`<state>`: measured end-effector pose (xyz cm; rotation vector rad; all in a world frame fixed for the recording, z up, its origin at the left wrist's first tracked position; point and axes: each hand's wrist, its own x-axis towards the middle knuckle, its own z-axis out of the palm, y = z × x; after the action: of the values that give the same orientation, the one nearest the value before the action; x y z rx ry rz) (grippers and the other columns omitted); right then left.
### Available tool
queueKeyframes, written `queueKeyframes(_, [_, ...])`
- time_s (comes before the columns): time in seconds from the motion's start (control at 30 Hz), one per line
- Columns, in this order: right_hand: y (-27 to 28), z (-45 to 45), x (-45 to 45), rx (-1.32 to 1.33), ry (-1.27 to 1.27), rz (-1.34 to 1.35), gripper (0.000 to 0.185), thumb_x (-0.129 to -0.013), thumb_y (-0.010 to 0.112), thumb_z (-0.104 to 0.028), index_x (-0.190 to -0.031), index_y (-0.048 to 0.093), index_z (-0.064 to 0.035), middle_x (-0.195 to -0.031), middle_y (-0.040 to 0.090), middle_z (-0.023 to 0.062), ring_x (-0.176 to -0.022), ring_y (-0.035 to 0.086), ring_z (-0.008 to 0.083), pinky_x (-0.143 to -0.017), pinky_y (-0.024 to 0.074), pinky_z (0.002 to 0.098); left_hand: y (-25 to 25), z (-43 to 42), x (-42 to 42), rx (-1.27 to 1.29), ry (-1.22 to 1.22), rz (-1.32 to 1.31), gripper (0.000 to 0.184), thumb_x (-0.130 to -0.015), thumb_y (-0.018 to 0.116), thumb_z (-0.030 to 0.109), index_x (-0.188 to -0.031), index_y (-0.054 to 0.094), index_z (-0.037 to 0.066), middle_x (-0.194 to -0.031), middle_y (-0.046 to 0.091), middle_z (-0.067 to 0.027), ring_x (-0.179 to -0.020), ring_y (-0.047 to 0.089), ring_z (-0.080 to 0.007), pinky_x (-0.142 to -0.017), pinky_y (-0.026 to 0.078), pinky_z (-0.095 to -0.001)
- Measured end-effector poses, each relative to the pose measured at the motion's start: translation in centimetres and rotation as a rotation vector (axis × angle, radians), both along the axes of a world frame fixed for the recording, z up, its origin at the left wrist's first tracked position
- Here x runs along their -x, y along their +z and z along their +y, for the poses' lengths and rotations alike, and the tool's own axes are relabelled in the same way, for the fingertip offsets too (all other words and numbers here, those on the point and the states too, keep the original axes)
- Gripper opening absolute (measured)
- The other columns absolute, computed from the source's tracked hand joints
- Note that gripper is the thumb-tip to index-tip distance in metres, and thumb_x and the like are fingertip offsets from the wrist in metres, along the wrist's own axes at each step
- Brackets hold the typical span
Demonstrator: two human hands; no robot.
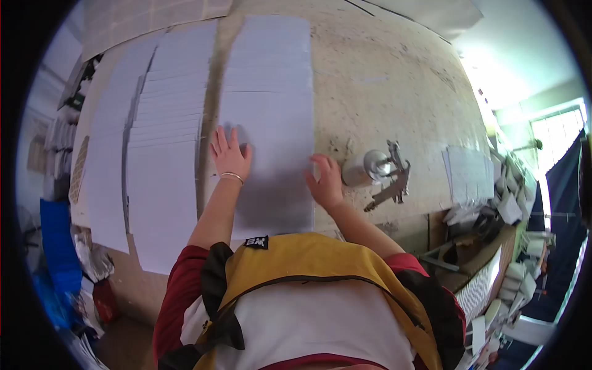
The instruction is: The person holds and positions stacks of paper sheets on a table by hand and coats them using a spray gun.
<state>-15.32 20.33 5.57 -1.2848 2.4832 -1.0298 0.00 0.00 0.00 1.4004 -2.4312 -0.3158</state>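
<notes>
A long column of overlapping white sheets (271, 123) runs away from me down the middle of the worktable. My left hand (230, 154) rests at its left edge, fingers spread, with a thin bracelet at the wrist. At the right edge of the same column is my right hand (325, 180), its thumb and fingers apart and nothing between them. Just right of that hand, a metal spray gun (394, 176) with a pale cup (359, 169) lies on the table. Two more columns of overlapping sheets (166, 154) lie to the left.
The stained wooden worktable (401, 92) curves toward its right edge, where a small stack of sheets (470, 174) lies. Below that edge are a brown bench (487, 262) and piled white pieces. Blue material (60, 246) hangs at the far left.
</notes>
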Motion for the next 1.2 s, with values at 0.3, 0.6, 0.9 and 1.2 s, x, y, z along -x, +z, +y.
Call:
queueKeyframes(0.3, [0.9,16.4,-4.1,-0.226,-0.458,-0.181,0.020,-0.077,0.070,-0.018,-0.075,0.059,-0.0009,-0.060,0.056,0.0086,-0.054,0.049,0.0137,-0.053,0.0410,0.0266,1.8,6.9,3.5,0.047,-0.607,-0.094,0.061,-0.086,0.048,0.043,-0.138,0.036,0.013,-0.149,0.016,-0.0143,-0.136,0.017,-0.0342,-0.108,0.011,-0.0539])
queueKeyframes(0.6, [2.7,14.2,3.9,0.465,-0.327,-0.316,0.058,-0.074,0.074,-0.015,-0.123,0.043,-0.0043,-0.100,0.059,0.0065,-0.085,0.056,0.0142,-0.070,0.0470,0.0285,1.6,7.0,3.3,0.022,-0.570,-0.187,0.063,-0.086,0.047,0.047,-0.139,0.034,0.015,-0.149,0.018,-0.0127,-0.138,0.014,-0.0317,-0.109,0.008,-0.0531])
queueKeyframes(0.9, [1.7,10.8,5.8,0.576,-0.227,-0.359,0.023,-0.078,0.067,-0.012,-0.097,0.056,-0.0051,-0.075,0.056,0.0032,-0.065,0.053,0.0143,-0.061,0.0443,0.0289,2.3,7.8,3.7,0.034,-0.529,-0.234,0.065,-0.084,0.053,0.045,-0.138,0.035,0.014,-0.149,0.020,-0.0104,-0.137,0.016,-0.0295,-0.111,0.009,-0.0500])
queueKeyframes(1.2, [2.4,11.9,7.2,0.428,-0.077,-0.369,0.027,-0.080,0.062,-0.011,-0.105,0.052,-0.0071,-0.082,0.059,0.0077,-0.073,0.059,0.0241,-0.066,0.0463,0.0354,3.4,8.6,7.3,-0.076,-0.254,-0.287,0.064,-0.082,0.055,0.044,-0.137,0.036,0.017,-0.137,0.036,-0.0126,-0.131,0.027,-0.0306,-0.108,0.018,-0.0504])
